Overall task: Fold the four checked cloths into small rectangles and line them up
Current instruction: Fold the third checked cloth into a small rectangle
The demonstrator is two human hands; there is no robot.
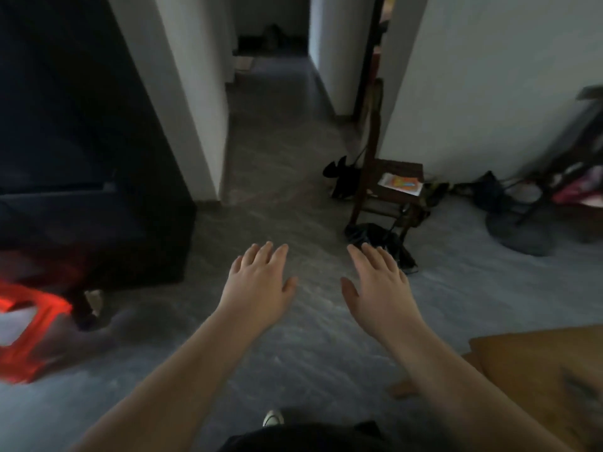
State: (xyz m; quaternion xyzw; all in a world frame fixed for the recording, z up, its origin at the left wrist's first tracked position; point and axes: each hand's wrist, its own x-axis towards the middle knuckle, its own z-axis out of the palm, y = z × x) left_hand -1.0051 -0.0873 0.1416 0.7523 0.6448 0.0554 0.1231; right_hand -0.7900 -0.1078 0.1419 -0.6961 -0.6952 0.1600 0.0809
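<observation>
At the left edge of the floor point(310, 337) a blurred red crate point(36, 324) holds something white, and a small wooden chair point(385, 194) by the far wall point(489, 76) carries a coloured sheet point(400, 184) on its seat. Both arms reach forward, left hand point(261, 282) and right hand point(380, 288) side by side above the grey floor, palms down, fingers straight and slightly spread, holding nothing. Where the checked cloths lie cannot be told here.

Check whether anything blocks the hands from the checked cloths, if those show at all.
No checked cloth shows, so that cannot be judged. The left hand and right hand hover open over the floor; a wooden chair stands beyond the right hand.
</observation>
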